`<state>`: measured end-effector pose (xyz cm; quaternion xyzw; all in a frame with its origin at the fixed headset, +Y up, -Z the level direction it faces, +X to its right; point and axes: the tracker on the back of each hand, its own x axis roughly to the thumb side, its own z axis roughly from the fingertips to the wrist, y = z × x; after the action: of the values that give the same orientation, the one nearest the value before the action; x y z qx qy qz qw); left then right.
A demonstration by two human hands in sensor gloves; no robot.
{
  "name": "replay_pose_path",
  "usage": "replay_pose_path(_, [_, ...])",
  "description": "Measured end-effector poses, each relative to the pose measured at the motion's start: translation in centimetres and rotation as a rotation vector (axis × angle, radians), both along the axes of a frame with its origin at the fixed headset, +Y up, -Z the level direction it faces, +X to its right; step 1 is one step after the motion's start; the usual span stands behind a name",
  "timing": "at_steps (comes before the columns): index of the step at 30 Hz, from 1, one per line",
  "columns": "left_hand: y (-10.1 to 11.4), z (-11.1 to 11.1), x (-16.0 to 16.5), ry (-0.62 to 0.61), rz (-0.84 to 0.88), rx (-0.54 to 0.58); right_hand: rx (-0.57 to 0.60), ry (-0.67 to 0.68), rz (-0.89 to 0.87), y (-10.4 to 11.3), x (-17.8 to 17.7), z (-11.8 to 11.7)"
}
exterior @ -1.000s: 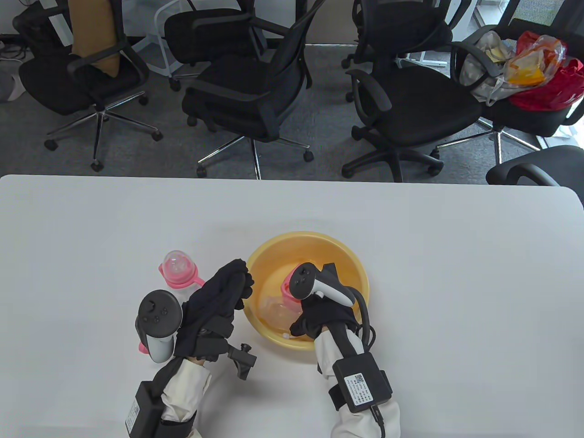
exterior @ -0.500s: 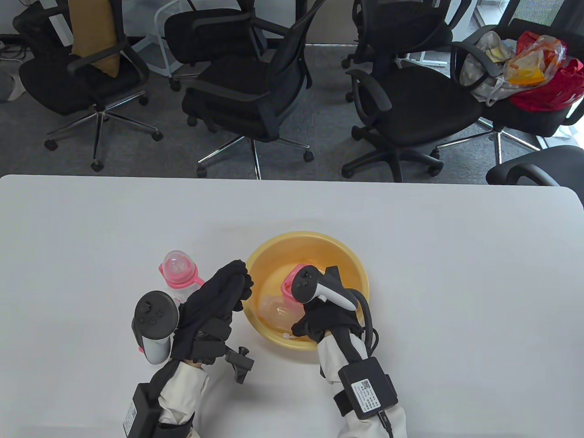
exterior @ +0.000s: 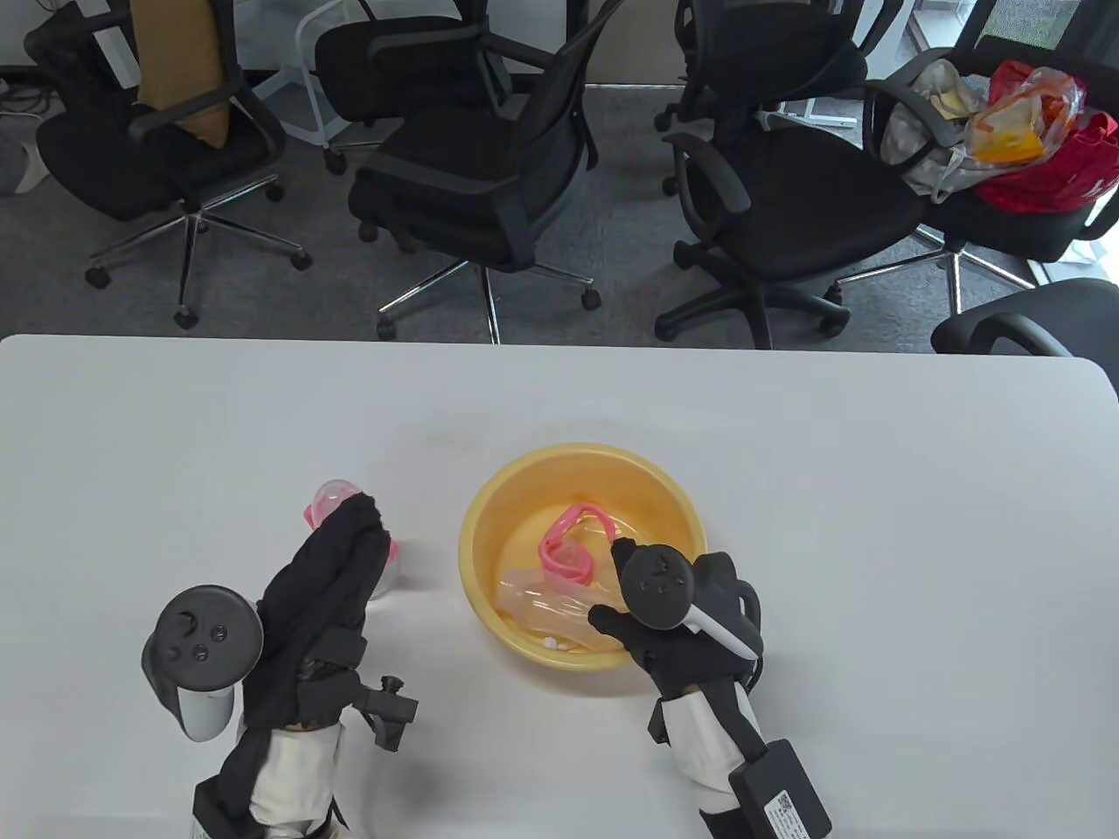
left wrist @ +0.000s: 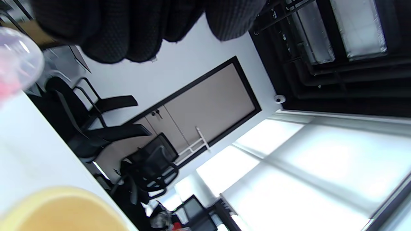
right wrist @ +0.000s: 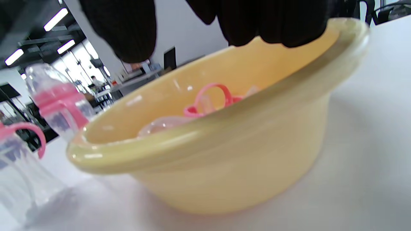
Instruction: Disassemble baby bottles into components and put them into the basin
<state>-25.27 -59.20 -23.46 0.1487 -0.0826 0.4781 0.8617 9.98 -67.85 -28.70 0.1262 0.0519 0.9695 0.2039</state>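
Observation:
A yellow basin [exterior: 489, 516] stands mid-table; in it lie a pink handle ring [exterior: 568, 546] and a clear bottle body [exterior: 542, 607]. My right hand [exterior: 631, 631] hovers at the basin's near right rim with relaxed fingers [right wrist: 273, 22] that hold nothing. Left of the basin stands a baby bottle [exterior: 325, 502] with a pink collar and a clear cap. My left hand [exterior: 354, 517] lies over it; its fingers [left wrist: 128, 32] hang beside the cap [left wrist: 16, 64], with no grip shown. The right wrist view shows that bottle [right wrist: 57, 99] and a second, nearer bottle [right wrist: 16, 154] with a pink handle.
A small white piece [exterior: 551, 644] lies at the basin's near inner wall. Black office chairs [exterior: 489, 175] stand past the table's far edge, one holding a red bag [exterior: 1049, 166]. White tabletop [exterior: 874, 524] stretches right of the basin.
My right hand pulled out of the basin toward its near right rim, uncovering the pink ring. My left hand left the basin's left rim and moved left over the standing bottle.

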Motion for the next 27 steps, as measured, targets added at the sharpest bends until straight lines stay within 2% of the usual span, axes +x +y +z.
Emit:
replay_pose_path(2, [0.3,0.4,-0.9,0.054,-0.102,-0.071,0.074,-0.029,-0.057,0.1,0.9,0.7])
replay_pose_path(6, [-0.5,0.0,-2.3,0.145,-0.19,-0.18,0.155,-0.073,-0.112,0.3,2.4,1.4])
replay_pose_path(10, [-1.4,-1.0,-3.1,0.176,-0.247,-0.289,0.219,-0.105,-0.184,0.3,3.6,2.0])
replay_pose_path(14, [-2.8,-2.4,-3.3,0.155,-0.365,-0.491,0.276,-0.134,-0.252,0.0,4.5,2.4])
replay_pose_path(23, [-5.6,-4.3,-4.3,0.153,-0.385,-0.651,0.316,-0.172,-0.295,-0.9,5.2,2.5])
replay_pose_path(27, [-5.7,-4.5,-4.4,0.134,-0.375,-0.65,0.32,-0.181,-0.295,-1.0,5.2,2.5])
